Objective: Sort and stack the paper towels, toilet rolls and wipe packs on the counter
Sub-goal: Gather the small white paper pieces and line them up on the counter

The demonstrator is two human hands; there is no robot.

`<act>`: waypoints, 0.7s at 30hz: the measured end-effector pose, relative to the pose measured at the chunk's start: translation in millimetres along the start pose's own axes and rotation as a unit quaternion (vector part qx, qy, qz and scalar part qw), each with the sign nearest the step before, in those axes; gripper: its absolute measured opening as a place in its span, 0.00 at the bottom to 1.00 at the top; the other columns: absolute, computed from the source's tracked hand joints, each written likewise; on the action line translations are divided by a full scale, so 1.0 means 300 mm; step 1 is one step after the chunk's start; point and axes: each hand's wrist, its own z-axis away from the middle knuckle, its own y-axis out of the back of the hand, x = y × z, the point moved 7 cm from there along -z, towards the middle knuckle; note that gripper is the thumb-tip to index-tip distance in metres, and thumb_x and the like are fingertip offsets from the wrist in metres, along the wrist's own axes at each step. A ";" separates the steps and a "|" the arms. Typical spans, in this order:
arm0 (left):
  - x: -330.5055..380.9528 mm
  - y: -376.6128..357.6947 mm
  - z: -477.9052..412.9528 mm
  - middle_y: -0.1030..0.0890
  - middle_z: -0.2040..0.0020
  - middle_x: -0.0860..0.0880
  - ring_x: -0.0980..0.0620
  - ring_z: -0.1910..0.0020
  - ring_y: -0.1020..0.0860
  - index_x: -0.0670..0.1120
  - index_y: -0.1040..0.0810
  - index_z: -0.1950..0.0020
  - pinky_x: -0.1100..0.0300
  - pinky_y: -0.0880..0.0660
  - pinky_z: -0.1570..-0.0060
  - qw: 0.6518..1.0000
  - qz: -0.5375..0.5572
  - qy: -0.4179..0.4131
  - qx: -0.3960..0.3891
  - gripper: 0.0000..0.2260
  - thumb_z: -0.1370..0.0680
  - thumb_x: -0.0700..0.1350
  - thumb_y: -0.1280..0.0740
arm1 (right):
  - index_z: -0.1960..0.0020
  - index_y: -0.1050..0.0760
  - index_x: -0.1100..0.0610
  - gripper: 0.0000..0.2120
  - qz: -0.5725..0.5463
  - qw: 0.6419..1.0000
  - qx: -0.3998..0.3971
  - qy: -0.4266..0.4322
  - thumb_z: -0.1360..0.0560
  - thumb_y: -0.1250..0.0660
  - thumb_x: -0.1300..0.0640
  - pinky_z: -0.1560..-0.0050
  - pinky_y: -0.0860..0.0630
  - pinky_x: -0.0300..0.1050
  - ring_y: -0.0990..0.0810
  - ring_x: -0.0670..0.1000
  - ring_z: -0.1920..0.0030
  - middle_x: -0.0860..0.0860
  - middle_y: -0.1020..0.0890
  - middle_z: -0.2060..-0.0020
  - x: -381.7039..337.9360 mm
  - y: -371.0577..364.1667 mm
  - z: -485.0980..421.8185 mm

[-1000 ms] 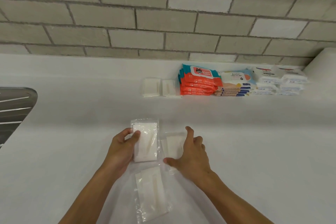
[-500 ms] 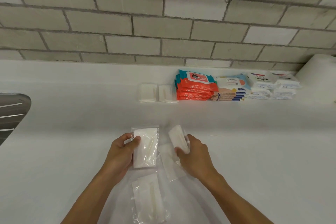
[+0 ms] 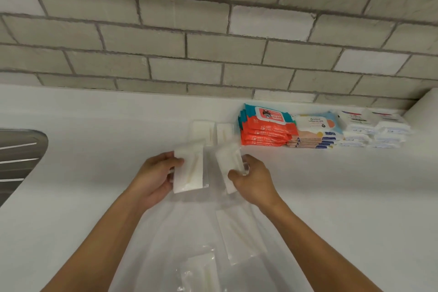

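Observation:
My left hand (image 3: 155, 176) grips a white tissue pack in clear wrap (image 3: 190, 167), held upright above the counter. My right hand (image 3: 253, 179) grips a second white pack (image 3: 228, 162), tilted, beside the first. Two more wrapped white packs lie on the counter between my forearms, one (image 3: 239, 232) under my right wrist and one (image 3: 201, 272) near the bottom edge. At the back, by the wall, two small white packs (image 3: 213, 131) lie side by side, left of a stack of orange wipe packs (image 3: 266, 129).
Right of the orange stack stand a stack of pale blue wipe packs (image 3: 316, 131) and two stacks of white packs (image 3: 374, 129). A white roll (image 3: 424, 108) sits at the far right. A metal sink drainer (image 3: 19, 156) lies at the left edge. The brick wall (image 3: 213, 38) backs the white counter (image 3: 94, 149).
Both hands have lifted their packs off the counter and moved them away from me toward the back row. The right hand picked up its pack after first resting on it.

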 end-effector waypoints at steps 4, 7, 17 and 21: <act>0.082 -0.028 -0.075 0.17 0.50 0.43 0.45 0.53 0.18 0.39 0.20 0.46 0.51 0.20 0.56 1.000 -0.021 -0.012 0.000 0.08 0.22 0.32 0.35 | 0.37 0.32 0.53 0.20 -0.030 0.999 0.035 0.001 0.27 0.31 0.60 0.67 0.29 0.28 0.23 0.46 0.55 0.47 0.23 0.50 -0.051 0.005 -0.130; 0.118 -0.050 -0.160 0.17 0.48 0.42 0.46 0.53 0.18 0.36 0.21 0.44 0.53 0.18 0.59 0.999 -0.022 -0.029 0.000 0.08 0.22 0.32 0.35 | 0.35 0.34 0.55 0.26 -0.066 0.994 0.071 0.039 0.29 0.29 0.67 0.59 0.26 0.27 0.24 0.48 0.47 0.49 0.24 0.45 -0.078 -0.001 -0.229; 0.129 -0.063 -0.465 0.20 0.54 0.43 0.43 0.54 0.22 0.43 0.24 0.58 0.50 0.23 0.53 0.984 -0.122 -0.049 0.119 0.04 0.24 0.38 0.30 | 0.35 0.29 0.55 0.20 0.104 0.985 0.120 0.068 0.26 0.33 0.67 0.49 0.30 0.29 0.25 0.49 0.42 0.51 0.25 0.44 -0.085 -0.059 -0.438; 0.140 -0.077 -0.543 0.20 0.47 0.43 0.42 0.48 0.21 0.44 0.25 0.46 0.45 0.20 0.46 0.965 -0.186 -0.067 0.173 0.09 0.24 0.43 0.30 | 0.38 0.26 0.54 0.13 0.176 0.976 0.112 0.056 0.21 0.35 0.62 0.52 0.34 0.25 0.25 0.47 0.45 0.51 0.23 0.44 -0.070 -0.083 -0.482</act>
